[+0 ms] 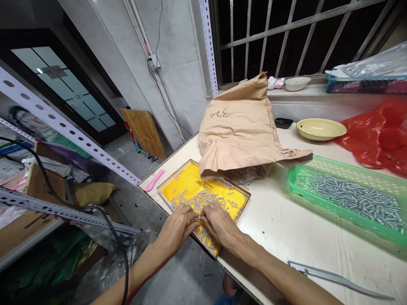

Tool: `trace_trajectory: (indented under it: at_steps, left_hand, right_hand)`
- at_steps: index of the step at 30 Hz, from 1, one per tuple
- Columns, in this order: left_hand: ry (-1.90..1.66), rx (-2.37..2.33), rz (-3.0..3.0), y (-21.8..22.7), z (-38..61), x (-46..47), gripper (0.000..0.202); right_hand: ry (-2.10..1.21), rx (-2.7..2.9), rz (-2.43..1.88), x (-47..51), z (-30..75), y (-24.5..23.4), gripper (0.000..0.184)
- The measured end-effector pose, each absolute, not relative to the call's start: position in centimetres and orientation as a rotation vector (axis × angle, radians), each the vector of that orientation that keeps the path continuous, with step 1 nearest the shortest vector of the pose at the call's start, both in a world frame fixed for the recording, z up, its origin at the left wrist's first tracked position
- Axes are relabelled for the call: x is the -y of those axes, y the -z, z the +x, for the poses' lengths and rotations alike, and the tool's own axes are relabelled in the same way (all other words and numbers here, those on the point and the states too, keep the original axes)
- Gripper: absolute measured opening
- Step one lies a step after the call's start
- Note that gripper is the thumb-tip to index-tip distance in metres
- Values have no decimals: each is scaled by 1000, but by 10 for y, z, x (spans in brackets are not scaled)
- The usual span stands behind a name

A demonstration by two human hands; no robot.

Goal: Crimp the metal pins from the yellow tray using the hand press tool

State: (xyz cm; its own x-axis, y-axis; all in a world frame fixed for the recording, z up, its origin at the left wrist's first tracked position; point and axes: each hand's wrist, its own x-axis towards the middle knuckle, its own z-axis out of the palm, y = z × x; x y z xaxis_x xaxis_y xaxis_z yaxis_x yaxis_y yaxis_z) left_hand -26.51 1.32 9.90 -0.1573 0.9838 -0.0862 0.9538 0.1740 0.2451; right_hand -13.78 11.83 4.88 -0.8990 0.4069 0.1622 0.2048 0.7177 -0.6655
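Small silvery metal rods (206, 197), too small to name surely, lie heaped and scattered over a shallow yellow-lined tray (187, 177). My left hand (180, 221) bends over the near side of the heap, its fingers curled and closed. Close beside it, my right hand (219, 221) has its fingers bent down into the rods, thumb side facing the left hand. The fingertips of both hands nearly meet, and whatever they pinch is hidden. A large brown paper sack (238, 123) lies with its mouth at the tray's far edge, more rods showing inside.
At right, a green plastic basket (295, 188) holds many similar rods. A grey metal tool (337, 277) lies near the front. A pink-handled item (154, 180) sits left of the tray. Behind are a yellow bowl (321, 129) and a red plastic bag (381, 135). A perforated shelf post (70, 127) slants at left.
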Motion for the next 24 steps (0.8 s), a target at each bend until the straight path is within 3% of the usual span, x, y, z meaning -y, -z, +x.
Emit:
trace_trajectory:
  at_steps: [6, 11, 15, 18, 21, 24]
  left_hand:
    - [-317, -2320, 1915, -96, -250, -21, 19]
    - [-484, -2161, 1595, -100, -259, -26, 21]
    - [-583, -1911, 1137, -100, -274, -29, 35]
    - [-641, -1825, 1030, -100, -285, -30, 43]
    - [-646, -2029, 1195, -99, -294, -30, 44]
    - [-552, -2201, 1346, -100, -297, -29, 43]
  right_hand:
    - [-1332, 2205, -399, -123, -136, -47, 10]
    - [-1324, 2172, -323, -123, -134, -48, 11]
    - [-1312, 2238, -307, -128, -131, -49, 19]
    - [-1150, 2368, -285, -130, -127, -50, 21]
    - [-865, 2635, -218, -128, -124, -52, 11]
    - [-722, 2849, -165, -124, -123, -55, 14]
